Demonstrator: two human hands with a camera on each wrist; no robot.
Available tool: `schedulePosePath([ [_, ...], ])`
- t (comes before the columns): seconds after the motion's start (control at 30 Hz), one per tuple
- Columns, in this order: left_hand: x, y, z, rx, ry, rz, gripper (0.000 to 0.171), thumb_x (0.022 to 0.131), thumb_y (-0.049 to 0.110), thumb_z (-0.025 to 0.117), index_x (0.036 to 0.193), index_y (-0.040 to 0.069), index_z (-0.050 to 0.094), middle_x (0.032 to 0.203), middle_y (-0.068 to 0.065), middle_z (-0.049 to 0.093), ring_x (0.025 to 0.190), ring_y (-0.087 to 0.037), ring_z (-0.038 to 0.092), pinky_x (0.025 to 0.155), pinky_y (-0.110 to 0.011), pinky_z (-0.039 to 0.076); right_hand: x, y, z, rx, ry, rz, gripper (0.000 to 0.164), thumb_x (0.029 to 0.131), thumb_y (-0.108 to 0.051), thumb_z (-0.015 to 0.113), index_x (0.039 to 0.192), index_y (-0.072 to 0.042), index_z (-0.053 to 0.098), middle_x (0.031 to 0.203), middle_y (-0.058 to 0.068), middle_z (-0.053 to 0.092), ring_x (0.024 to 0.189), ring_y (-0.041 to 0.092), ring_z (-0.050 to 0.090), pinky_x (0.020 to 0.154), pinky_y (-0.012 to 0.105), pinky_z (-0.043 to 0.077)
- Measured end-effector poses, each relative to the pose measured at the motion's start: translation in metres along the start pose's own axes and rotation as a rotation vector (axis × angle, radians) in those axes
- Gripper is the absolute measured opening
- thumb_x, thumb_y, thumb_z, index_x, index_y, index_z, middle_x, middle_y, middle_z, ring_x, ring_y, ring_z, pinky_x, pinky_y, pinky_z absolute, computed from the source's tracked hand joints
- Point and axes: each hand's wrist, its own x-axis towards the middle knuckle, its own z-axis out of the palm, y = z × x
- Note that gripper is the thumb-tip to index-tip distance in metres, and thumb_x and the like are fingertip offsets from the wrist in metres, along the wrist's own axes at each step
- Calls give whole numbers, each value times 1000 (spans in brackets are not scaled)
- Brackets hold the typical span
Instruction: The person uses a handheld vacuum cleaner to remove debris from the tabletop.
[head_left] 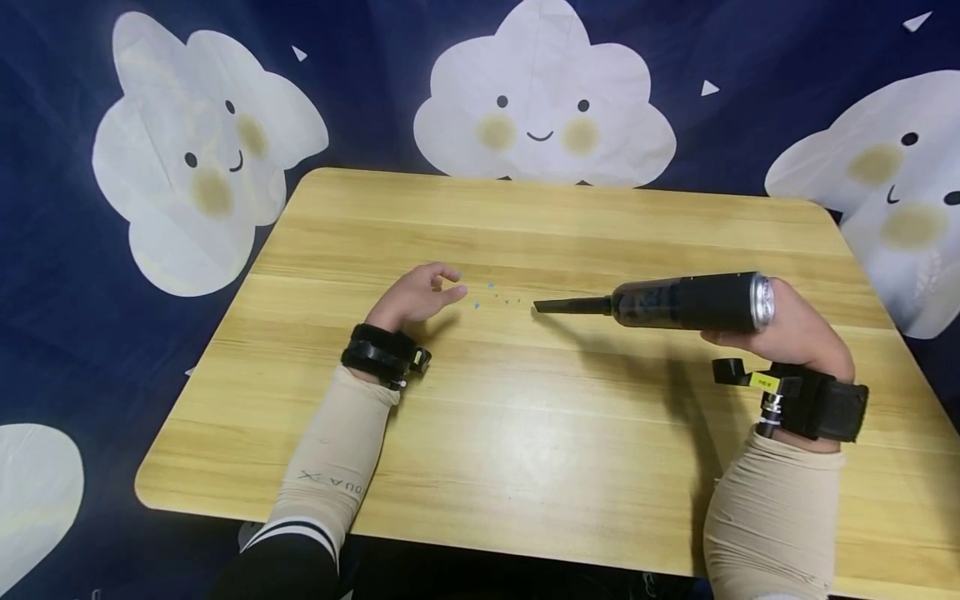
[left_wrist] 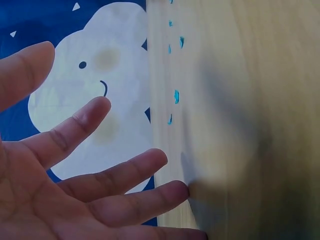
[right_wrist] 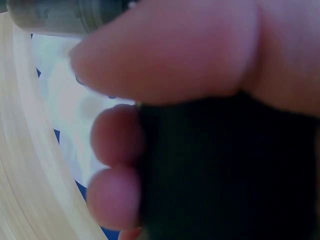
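Note:
My right hand (head_left: 810, 329) grips a black handheld vacuum (head_left: 686, 302) with a clear dark barrel and a silver end. Its long thin nozzle (head_left: 573, 306) points left, the tip close over the wooden table (head_left: 525, 467). In the right wrist view, thumb and fingers (right_wrist: 117, 197) curl round the black body. Left of the nozzle tip lie several tiny scraps, among them a blue scrap (head_left: 491, 285); in the left wrist view a scrap (left_wrist: 176, 96) looks teal. Beside them my left hand (head_left: 418, 293) holds nothing, its fingers (left_wrist: 120, 172) spread and relaxed.
A dark blue cloth (head_left: 367, 92) with white smiling clouds hangs behind the table and shows at its sides. Each wrist wears a black strap with a small camera, the left strap (head_left: 378, 354) near the table surface. The vacuum and right arm cast shadows on the wood.

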Motion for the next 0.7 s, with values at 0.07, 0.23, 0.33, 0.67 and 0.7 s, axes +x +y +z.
schedulePosePath([
  [0.07, 2, 0, 1, 9, -10, 16, 46, 95, 41, 55, 132, 15, 51, 140, -20, 43, 127, -36, 40, 102, -56, 38, -3, 0, -2, -27, 8, -23, 43, 64, -15, 88, 102, -8, 69, 92, 9, 69, 79, 10, 57, 69, 39, 47],
  [0.23, -1, -3, -6, 28, -18, 14, 48, 95, 45, 53, 133, 16, 49, 141, -22, 43, 126, -39, 40, 101, -60, 37, -2, -4, -1, -57, 15, -107, 41, 61, -12, 87, 98, -8, 69, 90, 11, 70, 77, 14, 58, 67, 42, 49],
  [0.33, -1, -2, -9, 40, -18, 2, 49, 96, 46, 52, 133, 16, 48, 141, -23, 42, 125, -42, 39, 100, -63, 37, -3, -7, -4, -73, 7, -113, 39, 60, -9, 87, 96, -9, 70, 88, 10, 70, 75, 14, 58, 66, 42, 49],
  [0.67, 0, -9, -14, 63, -4, -18, 50, 96, 47, 50, 134, 14, 47, 144, -24, 38, 129, -40, 35, 102, -61, 35, -2, -12, -4, -96, -11, -132, 34, 59, -7, 86, 89, -9, 70, 79, 8, 69, 66, 13, 56, 58, 38, 48],
  [0.7, 0, -9, -14, 62, -5, -14, 51, 96, 47, 50, 134, 13, 47, 144, -23, 38, 130, -40, 35, 102, -61, 34, -2, -13, -4, -98, -11, -142, 34, 59, -7, 86, 89, -9, 70, 79, 8, 69, 65, 12, 55, 57, 37, 48],
])
